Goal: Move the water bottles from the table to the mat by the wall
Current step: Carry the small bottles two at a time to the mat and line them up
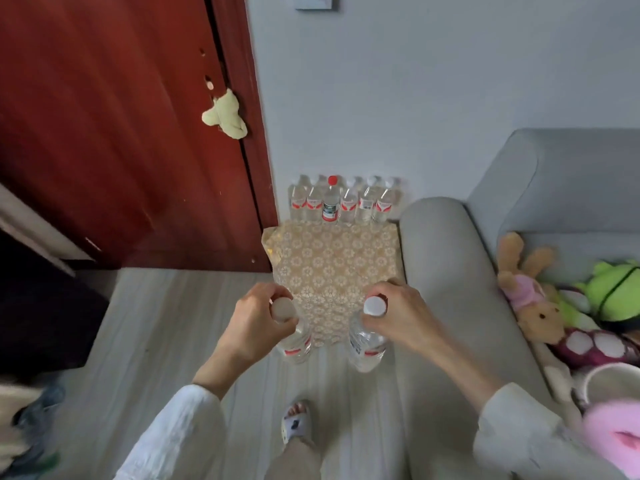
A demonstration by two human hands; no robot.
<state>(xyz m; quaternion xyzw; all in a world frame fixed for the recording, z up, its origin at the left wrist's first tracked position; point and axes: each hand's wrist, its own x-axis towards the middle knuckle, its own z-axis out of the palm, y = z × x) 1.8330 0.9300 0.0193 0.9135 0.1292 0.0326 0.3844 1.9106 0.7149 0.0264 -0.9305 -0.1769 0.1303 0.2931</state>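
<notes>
Left hand (258, 322) and right hand (398, 313) each clasp an upright water bottle by its neck: left bottle (294, 341), right bottle (367, 344). The mat (332, 261) lies directly ahead; six bottles (344, 200) line the wall beyond.

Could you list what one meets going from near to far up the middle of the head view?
Slippered foot → two held water bottles → patterned mat → row of bottles against the wall → wall switch.
</notes>
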